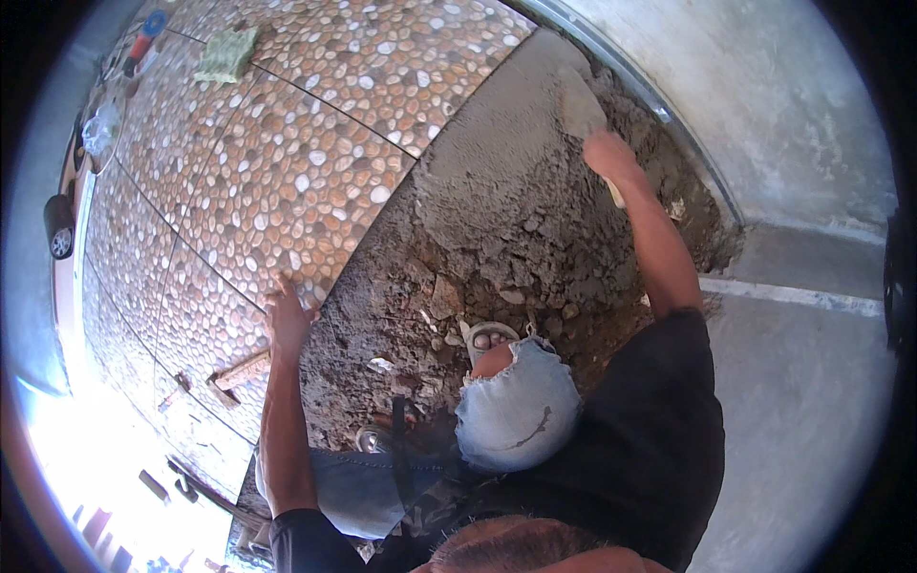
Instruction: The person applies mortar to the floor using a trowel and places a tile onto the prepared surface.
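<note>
Pebble-patterned tiles [325, 134] were bordered by mortar [482, 138]; a trowel [579, 103] was gripped, handle partly hidden, by the right hand [611, 155]; by the tiles' edge, the left hand [289, 320] was rested, fingers spread.

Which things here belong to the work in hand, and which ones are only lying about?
Seem part of the work:
trowel, gripped by the right hand
grey mortar, beside its blade
patterned tiles, under the left hand

Seem just lying about:
hammer, on the tiles
green cloth, also on the tiles
</note>
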`<state>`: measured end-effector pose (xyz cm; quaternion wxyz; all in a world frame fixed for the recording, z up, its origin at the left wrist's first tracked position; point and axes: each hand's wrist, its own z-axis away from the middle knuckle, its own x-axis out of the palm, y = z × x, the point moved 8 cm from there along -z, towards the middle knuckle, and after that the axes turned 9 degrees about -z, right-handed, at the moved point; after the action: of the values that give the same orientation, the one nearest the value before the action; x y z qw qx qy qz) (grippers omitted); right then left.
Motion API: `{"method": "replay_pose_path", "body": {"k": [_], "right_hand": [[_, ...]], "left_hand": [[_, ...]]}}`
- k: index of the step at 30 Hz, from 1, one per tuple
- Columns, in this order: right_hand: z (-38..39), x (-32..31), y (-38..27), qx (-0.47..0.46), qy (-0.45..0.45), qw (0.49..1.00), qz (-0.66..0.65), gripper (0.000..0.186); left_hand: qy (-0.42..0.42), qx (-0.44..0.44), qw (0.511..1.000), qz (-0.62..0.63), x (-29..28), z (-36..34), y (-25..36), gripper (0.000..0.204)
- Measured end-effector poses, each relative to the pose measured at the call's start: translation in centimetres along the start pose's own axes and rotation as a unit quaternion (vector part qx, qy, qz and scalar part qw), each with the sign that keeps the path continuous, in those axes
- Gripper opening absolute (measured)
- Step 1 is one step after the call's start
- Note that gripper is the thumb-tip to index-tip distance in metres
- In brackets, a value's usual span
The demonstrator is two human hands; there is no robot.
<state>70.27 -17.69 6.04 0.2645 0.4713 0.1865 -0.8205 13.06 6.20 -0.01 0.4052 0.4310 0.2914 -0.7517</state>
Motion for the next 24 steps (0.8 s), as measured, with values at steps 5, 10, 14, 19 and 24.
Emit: {"method": "replay_pose_path", "body": {"k": [5,10,14,19,24], "right_hand": [[-5.9,-0.7,5.3,0.012,-0.023,1.0,0.0,0.037],[-3.3,0.3,11.0,0.166,-0.015,0.967,-0.192,0.032],[1.7,2.5,10.4,0.228,0.03,0.851,-0.473,0.029],[1.8,5.3,13.5,0.227,0.038,0.737,-0.636,0.031],[-3.0,3.1,5.6,0.17,-0.05,0.735,-0.655,0.029]], "left_hand": [[-0.016,0.01,0.999,0.032,0.0,0.5,0.6,0.11],[-0.033,0.001,0.998,0.057,0.0,0.4,0.5,0.103],[-0.041,-0.011,0.998,0.051,0.2,0.4,0.4,0.103],[-0.052,0.0,0.998,0.043,1.1,-0.2,0.2,0.104],[-0.005,0.002,1.0,0.004,0.6,0.1,0.0,0.106]]}}
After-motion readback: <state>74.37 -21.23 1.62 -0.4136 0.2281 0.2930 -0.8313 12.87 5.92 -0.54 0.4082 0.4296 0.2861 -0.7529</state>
